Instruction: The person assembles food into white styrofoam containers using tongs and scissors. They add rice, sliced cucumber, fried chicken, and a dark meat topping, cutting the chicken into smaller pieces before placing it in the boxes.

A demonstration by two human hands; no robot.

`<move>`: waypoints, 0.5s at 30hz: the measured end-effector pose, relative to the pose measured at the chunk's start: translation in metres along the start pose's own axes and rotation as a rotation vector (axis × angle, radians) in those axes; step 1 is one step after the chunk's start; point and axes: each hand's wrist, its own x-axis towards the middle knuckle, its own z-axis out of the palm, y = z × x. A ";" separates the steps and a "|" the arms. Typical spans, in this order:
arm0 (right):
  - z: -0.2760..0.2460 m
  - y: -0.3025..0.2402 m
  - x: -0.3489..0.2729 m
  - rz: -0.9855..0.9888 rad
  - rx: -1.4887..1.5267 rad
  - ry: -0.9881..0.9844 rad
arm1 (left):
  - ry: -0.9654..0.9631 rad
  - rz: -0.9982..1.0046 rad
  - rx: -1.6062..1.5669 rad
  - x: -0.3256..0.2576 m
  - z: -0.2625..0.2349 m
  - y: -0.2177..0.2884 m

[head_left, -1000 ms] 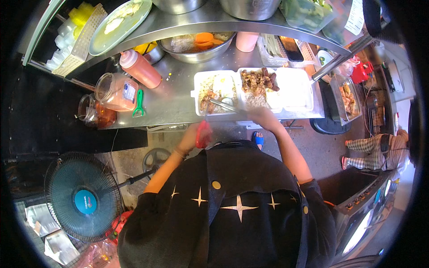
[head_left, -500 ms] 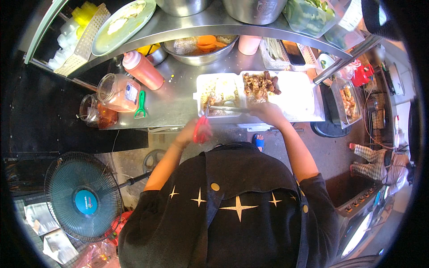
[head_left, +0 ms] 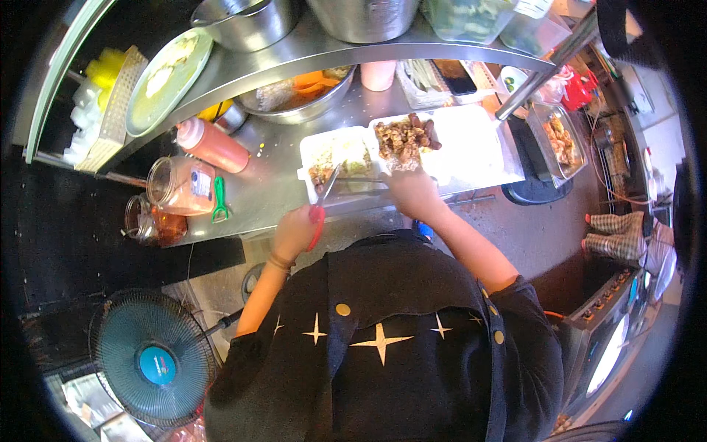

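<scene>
Holding scissors [head_left: 317, 216], labelled jar [head_left: 174, 188] leftward

- Red-handled scissors [head_left: 317, 214], tilted, blades angled over the left white box [head_left: 333, 135]!
- Silver utensil [head_left: 362, 180], nearly level, over the same box's front!
- Right beside: open white box [head_left: 373, 126], brown meat [head_left: 405, 135] heaped inside!

Steel pot [head_left: 364, 20] cropped above, silver utensil [head_left: 362, 180] blurred (its kind unclear)
</scene>
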 end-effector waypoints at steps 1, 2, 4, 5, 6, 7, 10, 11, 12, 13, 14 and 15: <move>-0.002 -0.002 -0.003 -0.008 -0.060 0.002 | -0.040 -0.026 0.071 0.003 -0.004 0.005; -0.005 -0.005 -0.005 -0.014 -0.122 0.004 | -0.080 -0.048 0.142 0.006 -0.009 0.007; -0.010 -0.006 -0.013 -0.002 -0.219 0.045 | -0.118 -0.069 0.205 0.015 -0.016 0.012; -0.013 -0.006 -0.016 0.046 -0.210 0.007 | -0.152 -0.059 0.226 0.018 -0.021 0.011; -0.012 -0.004 -0.018 0.061 -0.215 0.021 | -0.185 -0.047 0.251 0.019 -0.026 0.009; -0.012 0.002 -0.022 0.082 -0.228 0.028 | -0.178 -0.061 0.252 0.019 -0.029 0.009; -0.052 0.027 -0.058 0.181 -0.015 0.044 | -0.346 -0.112 0.241 0.022 -0.031 -0.013; -0.065 0.046 -0.074 0.266 0.077 0.044 | -0.325 0.030 0.228 0.019 -0.033 -0.027; -0.077 0.068 -0.094 0.341 0.171 0.050 | -0.368 -0.021 0.193 0.022 -0.041 -0.015; -0.088 0.092 -0.115 0.400 0.273 0.057 | -0.409 -0.090 0.163 0.023 -0.057 0.000; -0.101 0.116 -0.140 0.525 0.398 0.099 | -0.401 -0.058 0.115 0.019 -0.068 0.013; -0.105 0.143 -0.167 0.561 0.326 0.227 | -0.390 -0.029 0.080 0.020 -0.077 0.026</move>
